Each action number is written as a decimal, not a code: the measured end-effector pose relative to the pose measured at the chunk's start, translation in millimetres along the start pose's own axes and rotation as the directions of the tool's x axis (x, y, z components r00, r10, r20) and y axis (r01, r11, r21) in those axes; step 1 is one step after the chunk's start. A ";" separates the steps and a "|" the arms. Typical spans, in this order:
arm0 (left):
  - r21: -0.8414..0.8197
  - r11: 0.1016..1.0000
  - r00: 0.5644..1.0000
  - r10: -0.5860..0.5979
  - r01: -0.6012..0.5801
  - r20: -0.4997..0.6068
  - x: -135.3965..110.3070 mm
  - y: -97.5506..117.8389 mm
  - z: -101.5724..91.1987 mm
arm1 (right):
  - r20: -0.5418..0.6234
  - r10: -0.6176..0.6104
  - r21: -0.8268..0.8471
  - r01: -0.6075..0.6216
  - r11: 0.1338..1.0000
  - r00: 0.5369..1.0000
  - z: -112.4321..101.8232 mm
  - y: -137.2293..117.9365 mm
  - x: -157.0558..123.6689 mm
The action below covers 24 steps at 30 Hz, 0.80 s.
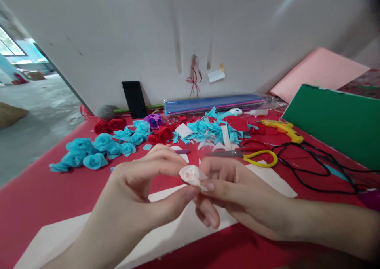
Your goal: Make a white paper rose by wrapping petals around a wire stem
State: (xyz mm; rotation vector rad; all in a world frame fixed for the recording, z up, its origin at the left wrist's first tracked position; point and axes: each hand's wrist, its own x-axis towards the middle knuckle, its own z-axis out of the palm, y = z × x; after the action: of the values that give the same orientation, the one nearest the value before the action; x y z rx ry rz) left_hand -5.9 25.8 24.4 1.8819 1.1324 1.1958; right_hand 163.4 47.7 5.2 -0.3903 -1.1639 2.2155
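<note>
A small cream paper rose (190,175), its petals rolled into a spiral, is held between both my hands above the table. My left hand (148,190) pinches it from the left with thumb and index finger. From the right, my right hand (234,190) grips a loose petal edge at its base between thumb and fingers. Beneath my hands lies a long cream paper strip (68,231). Just beyond my right hand rest scissors (261,158) with yellow and red handles.
Finished blue paper roses (95,161) cluster at left, near red roses (115,124) and a purple one (153,120). Blue paper scraps (204,128) pile mid-table. A yellow glue gun (283,129) with black cord (320,188), a green board (335,122) and a leaning phone (134,99) stand farther back.
</note>
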 end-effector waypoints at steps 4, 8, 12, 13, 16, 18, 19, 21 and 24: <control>-0.007 1.000 0.998 -0.016 0.015 -0.055 -4.5 -3.2 5.1 | -0.004 -0.129 -0.115 0.127 0.985 0.992 2.3 1.7 -3.0; -0.038 0.999 0.995 -0.015 0.011 -0.099 -6.9 -4.4 9.9 | -0.075 -0.199 -0.258 0.174 0.950 0.977 5.7 3.5 -5.1; -0.120 0.990 0.992 -0.083 0.072 -0.092 -8.5 -6.0 12.5 | -0.114 -0.276 -0.363 0.219 0.906 0.954 7.1 5.6 -5.2; -0.152 0.984 0.991 -0.108 0.095 -0.079 -8.9 -6.4 12.8 | -0.117 -0.293 -0.389 0.228 0.892 0.949 7.1 5.6 -5.2; -0.237 0.958 0.984 -0.175 0.160 -0.044 -10.1 -7.3 12.5 | -0.113 -0.337 -0.458 0.252 0.852 0.935 6.5 4.3 -6.1; -0.253 0.951 0.981 -0.193 0.179 -0.030 -10.3 -7.7 11.3 | -0.100 -0.349 -0.489 0.259 0.833 0.932 5.7 3.0 -7.3; -0.251 0.952 0.982 -0.190 0.177 -0.025 -10.1 -7.8 10.4 | -0.091 -0.349 -0.492 0.263 0.830 0.933 5.4 2.5 -8.0; -0.237 0.959 0.986 -0.165 0.158 -0.011 -9.0 -7.7 8.1 | -0.079 -0.344 -0.484 0.265 0.834 0.936 4.7 1.9 -9.3; -0.181 0.978 0.995 -0.101 0.102 0.018 -6.4 -5.9 4.8 | -0.074 -0.347 -0.471 0.274 0.838 0.935 3.7 2.3 -10.2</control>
State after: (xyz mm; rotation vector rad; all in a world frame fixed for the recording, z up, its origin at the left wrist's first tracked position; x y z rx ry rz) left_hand -4.9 22.4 15.1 1.6714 1.0637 1.1903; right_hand 168.6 37.9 5.2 -0.5120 -1.5377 1.5898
